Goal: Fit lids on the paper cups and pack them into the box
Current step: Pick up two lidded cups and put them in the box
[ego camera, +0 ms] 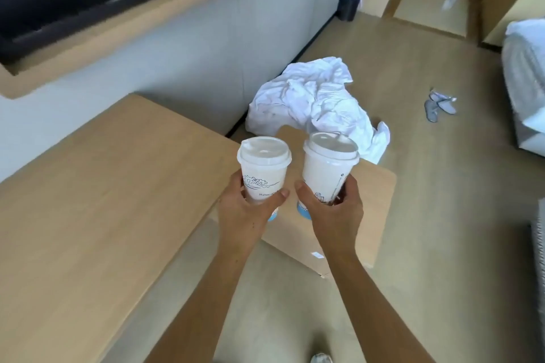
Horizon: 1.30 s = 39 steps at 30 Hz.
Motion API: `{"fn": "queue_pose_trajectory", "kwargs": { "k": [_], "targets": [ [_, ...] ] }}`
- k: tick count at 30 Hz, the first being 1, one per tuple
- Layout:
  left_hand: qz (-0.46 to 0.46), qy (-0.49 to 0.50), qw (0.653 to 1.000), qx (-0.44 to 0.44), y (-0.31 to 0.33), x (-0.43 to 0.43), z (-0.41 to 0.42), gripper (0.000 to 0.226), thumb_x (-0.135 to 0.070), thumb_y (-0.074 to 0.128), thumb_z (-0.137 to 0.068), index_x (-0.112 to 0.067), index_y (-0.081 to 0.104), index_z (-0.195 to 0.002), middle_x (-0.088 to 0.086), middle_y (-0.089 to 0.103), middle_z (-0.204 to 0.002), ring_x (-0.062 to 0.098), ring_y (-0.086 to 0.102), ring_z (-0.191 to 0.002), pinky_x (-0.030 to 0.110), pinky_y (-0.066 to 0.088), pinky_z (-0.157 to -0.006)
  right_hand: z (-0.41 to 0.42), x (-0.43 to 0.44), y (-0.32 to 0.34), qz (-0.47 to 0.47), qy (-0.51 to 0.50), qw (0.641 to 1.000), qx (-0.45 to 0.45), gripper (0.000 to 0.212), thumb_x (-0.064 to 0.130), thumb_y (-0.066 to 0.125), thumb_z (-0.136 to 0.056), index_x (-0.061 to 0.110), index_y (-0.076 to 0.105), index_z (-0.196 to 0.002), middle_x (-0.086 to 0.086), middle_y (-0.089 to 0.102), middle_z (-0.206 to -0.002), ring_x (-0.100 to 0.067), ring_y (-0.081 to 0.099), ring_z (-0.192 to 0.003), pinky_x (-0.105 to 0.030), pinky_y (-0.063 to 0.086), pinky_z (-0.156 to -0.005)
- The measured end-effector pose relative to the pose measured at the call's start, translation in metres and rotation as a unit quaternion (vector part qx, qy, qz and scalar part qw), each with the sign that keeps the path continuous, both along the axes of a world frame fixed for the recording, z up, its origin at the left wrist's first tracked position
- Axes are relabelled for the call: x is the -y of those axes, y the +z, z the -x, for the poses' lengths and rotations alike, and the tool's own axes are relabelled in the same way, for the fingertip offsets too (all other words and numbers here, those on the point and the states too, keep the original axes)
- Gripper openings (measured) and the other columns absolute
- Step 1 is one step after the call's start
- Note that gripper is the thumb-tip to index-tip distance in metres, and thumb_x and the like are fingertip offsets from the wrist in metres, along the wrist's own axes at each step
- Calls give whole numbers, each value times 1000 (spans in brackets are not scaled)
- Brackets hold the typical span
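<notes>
Being held side by side over the cardboard box [371,209], the left cup [264,180] gripped low by the left hand [246,212], the right cup [323,177] by the right hand [334,212] (fingers curled round both), lids [264,153] fitted, cups just apart.

Left hand [246,211]: lidded paper cup [264,174] gripped, frame centre | right hand [334,209]: second lidded cup [326,169] gripped beside it | cardboard box [368,215] seen beneath | white cloth [312,100] heaped above centre
</notes>
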<state>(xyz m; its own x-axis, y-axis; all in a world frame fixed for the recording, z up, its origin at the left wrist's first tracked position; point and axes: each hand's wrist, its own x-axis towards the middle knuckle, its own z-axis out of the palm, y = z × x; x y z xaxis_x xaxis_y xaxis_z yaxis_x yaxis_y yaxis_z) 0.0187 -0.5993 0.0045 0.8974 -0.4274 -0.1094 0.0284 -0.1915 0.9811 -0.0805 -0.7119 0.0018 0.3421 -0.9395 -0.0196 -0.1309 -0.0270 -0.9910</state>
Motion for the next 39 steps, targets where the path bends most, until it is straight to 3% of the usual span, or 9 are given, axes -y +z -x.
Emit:
{"fn": "queue_pose_trajectory", "kwargs": {
  "k": [6, 8, 11, 15, 19, 24, 31, 36, 39],
  "targets": [
    [-32, -61, 998, -10, -66, 103, 53, 65, -35, 97, -63, -33, 66, -120, -15, 74, -113, 8, 71, -105, 34, 60, -88, 83, 89, -61, -30, -67, 995, -68, 58, 32, 97, -68, 27, 59, -111, 12, 70, -98, -4, 69, -87, -16, 51, -69],
    [-46, -75, 996, -11, -93, 135, 70, 65, -37, 95, -63, -35, 65, -120, -16, 73, -112, 4, 69, -104, 29, 58, -87, 108, 118, -87, -38, -88, 992, -87, 58, 33, 97, -66, 33, 56, -107, 8, 69, -101, -12, 69, -92, -23, 53, -72],
    [-56, -93, 994, -24, -129, 177, 87, 66, -31, 95, -67, -33, 64, -125, -20, 74, -109, -5, 67, -96, 15, 53, -77, 134, 157, -125, -48, -99, 989, -101, 61, 30, 97, -66, 42, 53, -105, 6, 67, -107, -12, 67, -96, -13, 50, -66],
    [-75, -110, 990, -36, -193, 222, 99, 70, -30, 96, -64, -35, 63, -125, -19, 74, -110, 5, 69, -104, 34, 60, -91, 151, 198, -185, -58, -101, 986, -120, 70, 28, 98, -66, 38, 55, -120, 19, 67, -110, -2, 65, -104, -8, 49, -71],
    [-58, -104, 992, -34, -245, 246, 101, 79, -17, 98, -63, -34, 62, -131, -19, 73, -118, 2, 69, -111, 36, 57, -100, 151, 222, -242, -62, -91, 985, -136, 73, 23, 98, -66, 48, 50, -115, 30, 66, -100, 9, 64, -94, -6, 47, -73],
    [-38, -121, 991, -44, -305, 264, 90, 82, -27, 99, -61, -20, 60, -133, 15, 74, -111, 41, 69, -107, 62, 54, -94, 140, 236, -299, -66, -87, 982, -152, 85, 19, 98, -62, 41, 45, -125, 11, 68, -118, -5, 65, -102, -9, 45, -82],
    [-10, -101, 994, -49, -342, 269, 87, 77, -11, 98, -60, -19, 64, -129, 13, 76, -110, 38, 72, -104, 61, 57, -91, 137, 242, -338, -88, -77, 981, -155, 89, 16, 99, -62, 42, 41, -125, 30, 58, -110, 28, 53, -94, 5, 40, -73],
    [-9, -106, 992, -70, -348, 267, 84, 71, 4, 95, -64, -10, 64, -127, 8, 77, -107, 30, 74, -102, 58, 59, -92, 131, 242, -352, -86, -60, 977, -185, 86, 28, 98, -64, 34, 45, -131, 24, 61, -114, 5, 61, -96, 6, 39, -75],
    [-6, -109, 991, -80, -352, 266, 85, 63, 5, 92, -69, -15, 68, -124, 3, 78, -109, 26, 74, -106, 52, 59, -95, 129, 239, -363, -96, -52, 974, -199, 91, 56, 84, -57, 22, 53, -136, 10, 69, -120, -12, 67, -106, 4, 40, -75]
  ]
}}
